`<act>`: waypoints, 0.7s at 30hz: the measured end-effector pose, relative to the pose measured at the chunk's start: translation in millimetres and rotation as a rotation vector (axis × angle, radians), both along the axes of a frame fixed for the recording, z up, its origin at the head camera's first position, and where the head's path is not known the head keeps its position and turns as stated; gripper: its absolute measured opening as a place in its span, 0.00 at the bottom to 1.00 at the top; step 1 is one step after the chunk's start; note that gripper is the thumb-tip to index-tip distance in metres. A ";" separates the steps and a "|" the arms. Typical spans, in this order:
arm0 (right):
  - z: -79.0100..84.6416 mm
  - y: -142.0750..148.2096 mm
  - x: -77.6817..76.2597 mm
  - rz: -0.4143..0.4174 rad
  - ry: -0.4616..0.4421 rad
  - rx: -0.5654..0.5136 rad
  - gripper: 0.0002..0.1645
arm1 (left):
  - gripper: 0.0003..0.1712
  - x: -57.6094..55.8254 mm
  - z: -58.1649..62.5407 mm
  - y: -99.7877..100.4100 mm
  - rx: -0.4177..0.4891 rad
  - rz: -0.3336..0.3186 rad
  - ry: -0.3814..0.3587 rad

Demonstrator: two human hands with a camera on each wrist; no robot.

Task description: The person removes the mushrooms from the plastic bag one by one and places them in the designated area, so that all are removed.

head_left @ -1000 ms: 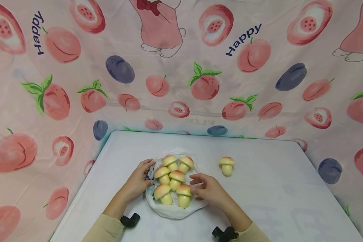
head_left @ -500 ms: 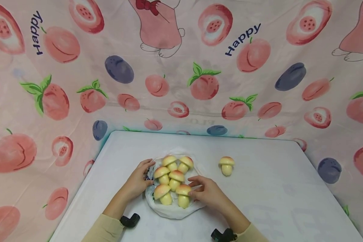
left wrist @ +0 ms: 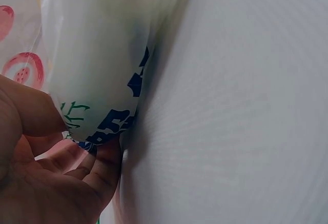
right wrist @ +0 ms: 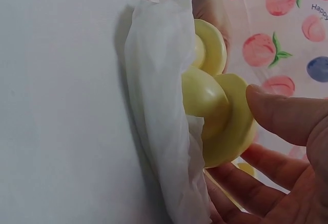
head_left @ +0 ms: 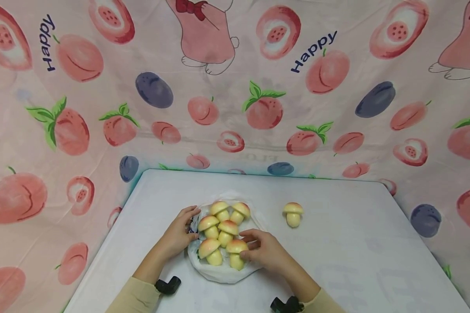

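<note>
Mushroom (head_left: 235,251) is sitting in white bag (head_left: 223,274), near right; right hand (head_left: 267,251) is pinching its cap (right wrist: 228,142), left hand (head_left: 179,231) gripping bag's side. Probably feeling light, firm, slick; cap rim likely offering best hold.

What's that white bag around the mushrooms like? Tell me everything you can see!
The white bag looks like thin, crinkly plastic, a bit see-through, with blue and green printing on the side by the left hand. It sits open on the white table with a wrinkled, roundish edge, and six yellow mushrooms lie inside. The left hand pinches its side. The right hand, opposite, holds one mushroom; I can't tell whether it touches the bag too.
</note>
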State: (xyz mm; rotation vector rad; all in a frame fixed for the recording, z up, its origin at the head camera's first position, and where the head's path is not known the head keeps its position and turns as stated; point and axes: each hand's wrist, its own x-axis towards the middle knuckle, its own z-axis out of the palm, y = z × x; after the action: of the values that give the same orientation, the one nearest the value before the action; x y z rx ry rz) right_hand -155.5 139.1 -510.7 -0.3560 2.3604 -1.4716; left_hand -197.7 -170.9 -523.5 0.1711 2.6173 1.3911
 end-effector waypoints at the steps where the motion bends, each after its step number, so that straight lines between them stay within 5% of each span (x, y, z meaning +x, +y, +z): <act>1: -0.5 -0.4 -0.1 0.000 -0.001 0.002 0.34 | 0.45 0.0 0.0 0.0 0.000 0.000 0.000; 21: 8.4 4.0 -0.1 -0.055 -0.020 -0.111 0.33 | 0.45 -0.8 -1.5 -1.1 -0.015 -0.002 0.018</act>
State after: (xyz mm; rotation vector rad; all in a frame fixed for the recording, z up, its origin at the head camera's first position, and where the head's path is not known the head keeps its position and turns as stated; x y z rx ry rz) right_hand -155.7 143.1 -502.3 -0.3043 2.2962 -1.6276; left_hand -198.5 -172.0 -524.9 0.1858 2.6409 1.3749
